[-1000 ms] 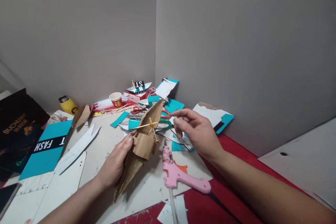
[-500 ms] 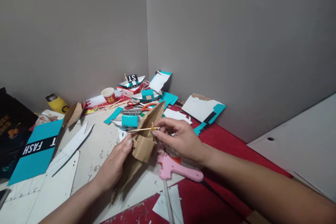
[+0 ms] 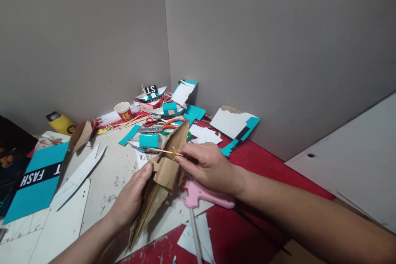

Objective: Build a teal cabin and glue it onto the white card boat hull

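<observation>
My left hand (image 3: 133, 193) is closed on the side of a brown cardboard boat (image 3: 151, 208), thumb on its near edge. The boat is tilted, with a small box-like cabin (image 3: 167, 172) at its middle. Between the thumb and fingers of my right hand (image 3: 208, 166) is a thin wooden stick (image 3: 159, 150), held across the boat above the cabin. A yellowish blob sits on the stick by my fingertips. Just below my right hand lies a pink glue gun (image 3: 206, 194) with a clear glue stick (image 3: 194, 231) in its back.
Behind the boat lie scissors (image 3: 151, 129), several teal-and-white model boats (image 3: 149, 140) and wooden skewers (image 3: 126, 124). A paper cup (image 3: 123, 111) and yellow bottle (image 3: 60, 123) stand at the back left. Teal card (image 3: 37, 198) lies left; a white cardboard piece (image 3: 229, 123) leans near the right wall.
The view has shifted slightly, so the table things sit a little further left. My right hand still pinches the stick, now turned so its free end points up and left above the boat.
</observation>
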`<state>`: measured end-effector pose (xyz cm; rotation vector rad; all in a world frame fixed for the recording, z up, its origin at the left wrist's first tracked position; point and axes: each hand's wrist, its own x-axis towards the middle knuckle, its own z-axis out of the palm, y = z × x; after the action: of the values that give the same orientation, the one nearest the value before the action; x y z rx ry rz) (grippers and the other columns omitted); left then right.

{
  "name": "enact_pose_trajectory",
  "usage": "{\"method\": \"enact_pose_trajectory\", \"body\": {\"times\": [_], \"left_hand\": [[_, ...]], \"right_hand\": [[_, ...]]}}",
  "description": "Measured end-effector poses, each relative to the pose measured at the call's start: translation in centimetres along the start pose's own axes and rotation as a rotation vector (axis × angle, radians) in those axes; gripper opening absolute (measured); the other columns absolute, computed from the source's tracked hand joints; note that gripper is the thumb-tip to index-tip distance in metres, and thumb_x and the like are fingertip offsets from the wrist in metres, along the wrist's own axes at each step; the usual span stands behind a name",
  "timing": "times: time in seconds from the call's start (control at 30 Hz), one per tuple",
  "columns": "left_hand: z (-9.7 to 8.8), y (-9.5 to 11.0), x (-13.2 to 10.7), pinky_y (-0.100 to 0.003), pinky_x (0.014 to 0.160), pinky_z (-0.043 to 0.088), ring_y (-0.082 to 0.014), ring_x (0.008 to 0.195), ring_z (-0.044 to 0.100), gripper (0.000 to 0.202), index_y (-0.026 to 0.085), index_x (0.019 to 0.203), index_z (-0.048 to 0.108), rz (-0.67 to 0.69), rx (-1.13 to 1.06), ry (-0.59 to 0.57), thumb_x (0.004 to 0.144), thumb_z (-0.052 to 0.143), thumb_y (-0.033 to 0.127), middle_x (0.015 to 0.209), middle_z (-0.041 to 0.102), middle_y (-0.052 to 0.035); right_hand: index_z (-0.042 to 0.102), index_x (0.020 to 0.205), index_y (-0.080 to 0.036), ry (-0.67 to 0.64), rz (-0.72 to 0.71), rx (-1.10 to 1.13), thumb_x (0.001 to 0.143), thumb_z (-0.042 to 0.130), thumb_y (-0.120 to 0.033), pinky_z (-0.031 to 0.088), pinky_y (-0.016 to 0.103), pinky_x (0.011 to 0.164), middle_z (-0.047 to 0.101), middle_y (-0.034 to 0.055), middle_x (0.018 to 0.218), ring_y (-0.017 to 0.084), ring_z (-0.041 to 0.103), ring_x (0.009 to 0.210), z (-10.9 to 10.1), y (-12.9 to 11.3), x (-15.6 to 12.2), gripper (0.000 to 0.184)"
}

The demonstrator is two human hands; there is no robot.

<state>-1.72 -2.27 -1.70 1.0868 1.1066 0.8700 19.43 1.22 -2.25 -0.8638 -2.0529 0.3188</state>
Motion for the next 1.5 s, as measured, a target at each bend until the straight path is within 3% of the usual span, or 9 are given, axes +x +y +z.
{"method": "enact_pose_trajectory", "body": {"times": [0.13,0.3,0.43,0.73,0.83,1.07,1.27,1.4,1.5], "left_hand": [[0.7,0.3,-0.3,-0.031,0.073,0.055,-0.0253,0.089,0.071,0.051,0.018,0.126,0.06,-0.141,-0.093,0.025,0.087,0.057,0.05,0.104,0.075,-0.0073],[0.8,1.0,-0.3,-0.024,0.054,0.051,-0.0185,0.054,0.067,0.051,0.009,0.096,0.069,-0.282,-0.254,-0.013,0.088,0.051,0.055,0.07,0.074,-0.0107],[0.3,1.5,0.0,-0.022,0.054,0.05,-0.0171,0.054,0.067,0.057,0.008,0.096,0.069,-0.302,-0.332,-0.103,0.091,0.042,0.057,0.072,0.073,-0.0132],[-0.8,1.6,0.5,-0.024,0.057,0.051,-0.0194,0.057,0.068,0.061,0.007,0.101,0.069,-0.27,-0.365,-0.169,0.09,0.039,0.06,0.073,0.073,-0.0138],[-0.6,1.5,0.6,-0.026,0.058,0.053,-0.0201,0.058,0.068,0.058,0.007,0.102,0.069,-0.264,-0.391,-0.168,0.091,0.04,0.056,0.074,0.073,-0.0139],[-0.4,0.7,0.3,-0.026,0.058,0.053,-0.0212,0.059,0.069,0.057,0.007,0.099,0.07,-0.271,-0.355,-0.139,0.084,0.054,0.06,0.076,0.074,-0.0154],[-0.1,-0.3,0.0,-0.029,0.058,0.054,-0.0206,0.059,0.069,0.05,0.015,0.12,0.063,-0.189,-0.323,-0.127,0.082,0.065,0.048,0.081,0.075,-0.009],[-0.1,-0.8,0.1,-0.029,0.066,0.054,-0.0202,0.067,0.07,0.045,0.017,0.119,0.064,-0.16,-0.334,-0.139,0.082,0.068,0.042,0.088,0.075,-0.0082],[0.1,-0.7,0.2,-0.032,0.068,0.055,-0.0233,0.071,0.071,0.049,0.012,0.118,0.065,-0.215,-0.386,-0.196,0.083,0.064,0.047,0.087,0.075,-0.0119]], "right_hand": [[0.064,0.075,-0.019,-0.003,0.116,0.165,0.089,0.056,-0.024,0.041,0.023,0.053,0.062,-0.0007,0.063,0.011,0.055,0.056,-0.1,0.0,0.3,0.018],[0.069,0.096,-0.018,0.109,0.116,0.284,0.087,0.061,-0.03,0.047,0.025,0.053,0.068,0.0011,0.07,0.012,0.059,0.056,-0.8,-0.3,0.2,0.016],[0.07,0.094,-0.021,0.222,0.13,0.258,0.088,0.06,-0.028,0.048,0.026,0.053,0.069,0.0013,0.07,0.013,0.06,0.056,-1.4,-0.4,0.1,0.014],[0.06,0.074,-0.02,0.243,0.255,0.373,0.089,0.057,-0.03,0.042,0.024,0.046,0.057,-0.0024,0.059,0.01,0.05,0.049,-0.8,0.3,0.6,0.018],[0.058,0.083,-0.019,0.205,0.377,0.529,0.088,0.059,-0.036,0.043,0.022,0.045,0.058,-0.0027,0.064,0.008,0.052,0.048,-0.5,0.6,0.8,0.017],[0.054,0.107,-0.019,0.062,0.631,0.749,0.081,0.061,-0.052,0.043,0.019,0.037,0.062,0.0,0.075,0.012,0.061,0.054,-0.6,0.9,1.7,0.042],[0.055,0.097,-0.018,0.023,0.691,0.825,0.079,0.063,-0.038,0.044,0.017,0.036,0.065,-0.0002,0.071,0.011,0.06,0.05,-0.4,1.0,1.8,0.028],[0.057,0.092,-0.017,0.048,0.691,0.849,0.076,0.064,-0.031,0.045,0.018,0.036,0.066,-0.0015,0.068,0.01,0.057,0.048,-0.2,1.4,1.5,0.023],[0.059,0.089,-0.017,0.06,0.683,0.852,0.075,0.063,-0.029,0.046,0.018,0.036,0.068,-0.0007,0.069,0.009,0.056,0.045,-0.1,1.6,1.4,0.02]]}}
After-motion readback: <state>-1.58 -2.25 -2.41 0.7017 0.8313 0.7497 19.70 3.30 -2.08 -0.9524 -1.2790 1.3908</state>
